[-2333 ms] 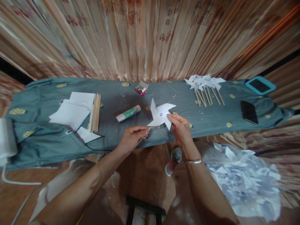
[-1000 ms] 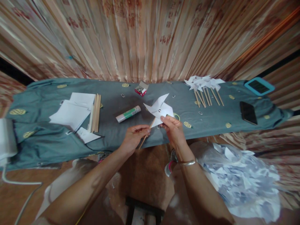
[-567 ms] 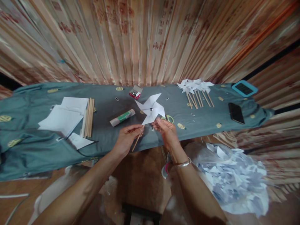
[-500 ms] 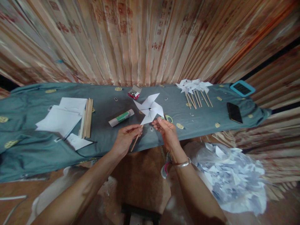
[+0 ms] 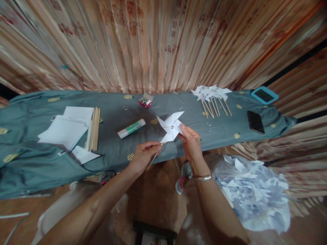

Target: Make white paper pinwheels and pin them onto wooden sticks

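Observation:
A white paper pinwheel [image 5: 170,126] with a metal pin at its centre sits on a thin wooden stick [image 5: 154,157]. My left hand [image 5: 143,157] pinches that stick below the paper blades. My right hand [image 5: 191,142] is closed on the pinwheel's right blade, fingertips beside the pin. Both hands hover over the front edge of the table covered in grey-green cloth [image 5: 46,160].
On the cloth lie a glue stick [image 5: 131,128], a small red box of pins [image 5: 145,101], white paper sheets [image 5: 66,128], a bundle of wooden sticks [image 5: 94,128], several finished pinwheels [image 5: 211,98], a black phone [image 5: 254,121] and a blue-framed device [image 5: 264,94]. A bag of paper scraps [image 5: 251,190] lies at lower right.
The pinwheel has turned between my hands and shifted slightly right. My right hand moved up from the lower blade to the blade beside the pin. The left hand keeps its grip on the stick.

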Action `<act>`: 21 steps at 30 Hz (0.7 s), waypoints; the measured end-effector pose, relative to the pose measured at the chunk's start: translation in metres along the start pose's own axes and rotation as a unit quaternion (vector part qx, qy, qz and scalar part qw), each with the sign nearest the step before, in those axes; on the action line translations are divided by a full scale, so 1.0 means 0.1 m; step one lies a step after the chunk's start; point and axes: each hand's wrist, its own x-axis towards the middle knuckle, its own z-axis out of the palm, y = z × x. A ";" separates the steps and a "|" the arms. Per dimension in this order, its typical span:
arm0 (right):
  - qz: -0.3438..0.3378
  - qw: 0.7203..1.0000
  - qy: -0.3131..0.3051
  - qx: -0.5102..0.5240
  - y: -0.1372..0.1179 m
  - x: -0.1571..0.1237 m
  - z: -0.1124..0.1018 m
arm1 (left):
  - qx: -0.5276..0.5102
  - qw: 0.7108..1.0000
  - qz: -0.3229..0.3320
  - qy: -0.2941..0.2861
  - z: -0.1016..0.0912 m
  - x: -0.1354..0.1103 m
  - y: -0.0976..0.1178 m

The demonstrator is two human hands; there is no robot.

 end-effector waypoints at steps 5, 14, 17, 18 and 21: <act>0.005 1.000 0.006 -0.018 0.01 0.00 0.00 | -0.005 1.000 0.010 -0.004 0.00 0.01 -0.01; 0.013 1.000 0.015 -0.015 0.01 -0.03 0.03 | -0.004 1.000 0.019 0.000 -0.01 0.02 -0.01; 0.025 1.000 0.003 -0.001 0.00 -0.05 0.06 | -0.008 1.000 0.019 -0.001 -0.01 0.03 0.00; 0.031 1.000 -0.001 0.005 0.00 -0.06 0.07 | -0.012 1.000 0.018 -0.003 -0.02 0.03 0.01; 0.046 0.999 -0.014 0.001 0.02 -0.11 0.10 | -0.033 0.999 0.015 -0.008 -0.03 0.03 0.05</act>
